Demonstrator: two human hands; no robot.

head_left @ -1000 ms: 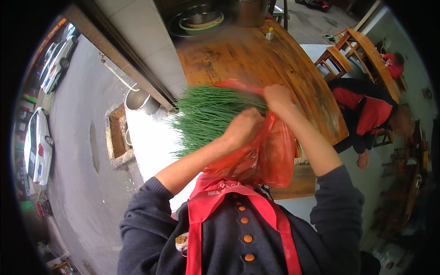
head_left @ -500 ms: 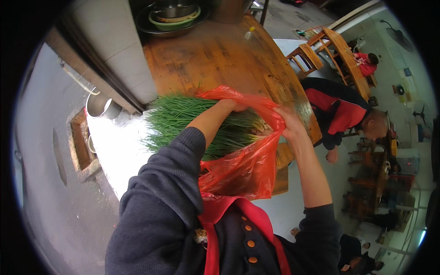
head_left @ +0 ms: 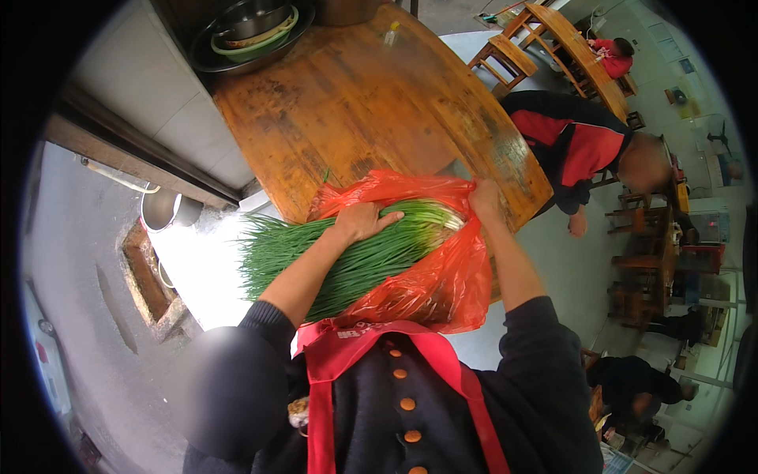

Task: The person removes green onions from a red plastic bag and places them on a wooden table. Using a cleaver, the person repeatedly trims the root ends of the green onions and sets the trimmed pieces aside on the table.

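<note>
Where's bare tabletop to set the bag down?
The table is bare between the basins at its far-left corner and the red bag. The near edge is crowded: both hands, left and right, bag and scallions.

Round wooden table (head_left: 379, 95) up top, another person (head_left: 584, 146) at its right edge.
Stacked metal bowls (head_left: 253, 24) sit on the table's far side; a metal pot (head_left: 162, 209) stands on the floor at left; wooden chairs (head_left: 505, 55) stand beyond.

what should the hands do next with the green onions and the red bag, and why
Probably draw the bunch of green onions further out with the left hand while the right hand holds the red plastic bag back: the white root ends sit inside the bag mouth, the green tops already stick out left.
</note>
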